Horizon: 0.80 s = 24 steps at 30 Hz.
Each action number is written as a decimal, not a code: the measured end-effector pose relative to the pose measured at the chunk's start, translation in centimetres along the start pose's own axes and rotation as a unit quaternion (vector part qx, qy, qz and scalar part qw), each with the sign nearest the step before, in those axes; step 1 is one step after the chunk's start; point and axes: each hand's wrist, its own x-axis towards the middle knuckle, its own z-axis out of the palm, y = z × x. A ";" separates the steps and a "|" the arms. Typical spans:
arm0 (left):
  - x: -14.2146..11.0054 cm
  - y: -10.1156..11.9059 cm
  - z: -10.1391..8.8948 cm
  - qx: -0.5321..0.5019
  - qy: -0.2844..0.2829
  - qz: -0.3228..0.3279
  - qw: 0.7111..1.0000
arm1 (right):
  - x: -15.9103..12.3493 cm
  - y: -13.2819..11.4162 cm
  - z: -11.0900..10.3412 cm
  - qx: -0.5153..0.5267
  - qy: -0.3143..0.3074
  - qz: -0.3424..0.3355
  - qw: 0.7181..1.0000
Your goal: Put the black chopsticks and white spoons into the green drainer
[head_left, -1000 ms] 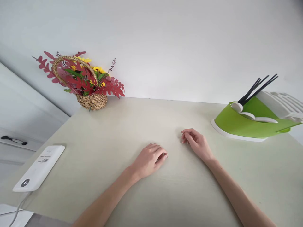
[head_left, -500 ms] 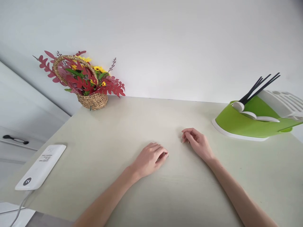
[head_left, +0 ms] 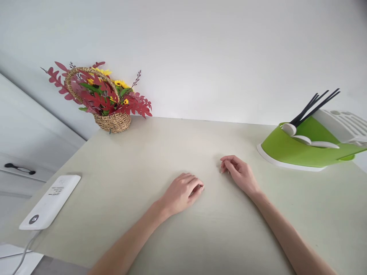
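From my end of the head camera, the nearest thing to the right hand (head_left: pixel 239 173) is a green holder (head_left: pixel 304 152), smooth and glossy like plastic, its front wall curved, set on a thin white base (head_left: pixel 289 165). White rounded pieces (head_left: pixel 289 129) peek over its rim beside slim, straight black sticks (head_left: pixel 314 110); behind them slopes a white rack (head_left: pixel 334 121) with slots and round holes. Nearest my left hand (head_left: pixel 182 193) among the standing objects is a coarsely woven basket (head_left: pixel 113 123) with a braided, arched handle (head_left: pixel 80 70), full of lobed red leaves (head_left: pixel 100 100) and yellow flowers (head_left: pixel 120 83).

The holder stands at the far right, its long axis running sideways, rounded end toward my hands, the other end cut off by the picture edge; its sticks slant up and right. The basket sits upright in the far left corner, sprays fanning out both ways.

Both my hands are released, fingers loosely curled, resting on the counter: the left back-up, the right on its outer edge, thumb uppermost, a gap between them.

The counter (head_left: pixel 183 145) is pale grey-green, matte and smooth, meeting a plain white wall (head_left: pixel 200 57). At its left edge lies a long white block (head_left: pixel 54 200) with a dark round mark and a grey cable (head_left: pixel 28 245), beside a white cabinet (head_left: pixel 31 122) with a black handle (head_left: pixel 20 169).
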 end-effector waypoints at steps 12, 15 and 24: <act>0.0 0.0 0.0 -0.001 -0.002 0.003 1.000 | 0.0 0.0 0.0 0.004 -0.004 0.000 1.000; 0.0 0.0 0.0 -0.002 -0.004 0.003 1.000 | 0.0 -0.1 0.0 0.001 -0.001 -0.001 1.000; 0.1 0.1 -0.1 -0.004 -0.006 -0.002 1.000 | 0.0 -0.1 0.0 0.000 -0.002 -0.002 1.000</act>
